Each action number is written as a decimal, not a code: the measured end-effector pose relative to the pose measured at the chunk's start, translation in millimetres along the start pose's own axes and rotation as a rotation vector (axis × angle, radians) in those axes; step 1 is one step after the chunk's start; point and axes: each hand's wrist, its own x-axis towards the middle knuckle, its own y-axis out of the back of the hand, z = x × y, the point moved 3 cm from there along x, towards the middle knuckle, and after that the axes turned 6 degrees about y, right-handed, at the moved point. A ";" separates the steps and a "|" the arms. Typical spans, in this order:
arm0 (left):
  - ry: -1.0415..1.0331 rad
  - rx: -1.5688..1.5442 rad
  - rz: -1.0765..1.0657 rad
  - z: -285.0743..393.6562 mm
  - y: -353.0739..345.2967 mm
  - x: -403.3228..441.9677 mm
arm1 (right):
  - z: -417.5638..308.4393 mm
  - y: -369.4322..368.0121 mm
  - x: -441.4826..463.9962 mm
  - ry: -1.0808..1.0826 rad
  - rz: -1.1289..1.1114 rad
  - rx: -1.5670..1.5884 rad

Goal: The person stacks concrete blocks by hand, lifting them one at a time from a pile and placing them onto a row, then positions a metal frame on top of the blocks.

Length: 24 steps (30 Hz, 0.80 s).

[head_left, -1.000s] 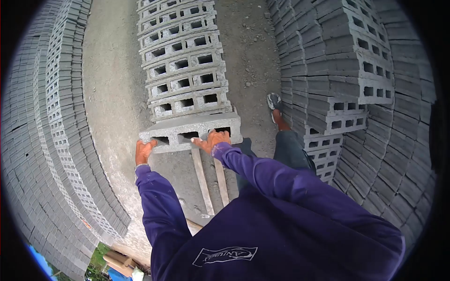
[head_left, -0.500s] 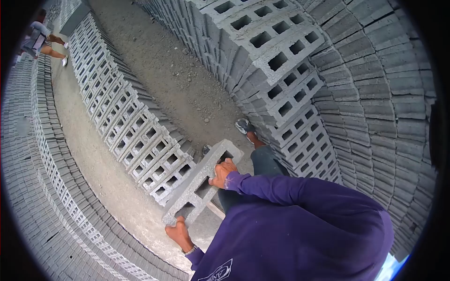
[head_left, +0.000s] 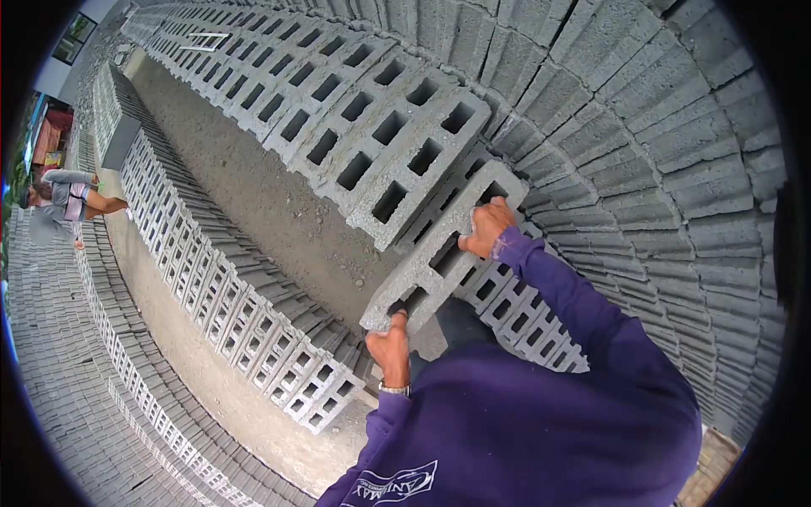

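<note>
A grey concrete hollow block (head_left: 432,269) hangs tilted in front of me, its open cells facing up toward me. My left hand (head_left: 390,346) grips its near left end, with fingers hooked at an end cell and a watch on the wrist. Farther up the block, my right hand (head_left: 488,228) is closed over the web between two cells, near the right end. Just beyond the held block stands a tall stack of hollow blocks (head_left: 372,110), with their cells facing up. The block's far end overlaps this stack in view; whether they touch I cannot tell.
A lower row of hollow blocks (head_left: 245,313) runs along the left, with a dirt aisle (head_left: 270,194) between it and the tall stack. More piled blocks (head_left: 659,169) rise at the right. Another person (head_left: 76,194) is at the far left.
Both hands have carried the hollow block up and to the right, away from the lower left row and toward the tall stack. My view has turned as well.
</note>
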 end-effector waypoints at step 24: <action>-0.093 0.126 -0.295 61.5 -92.8 54.7 | 93.8 37.0 108.7 0.060 0.073 -0.310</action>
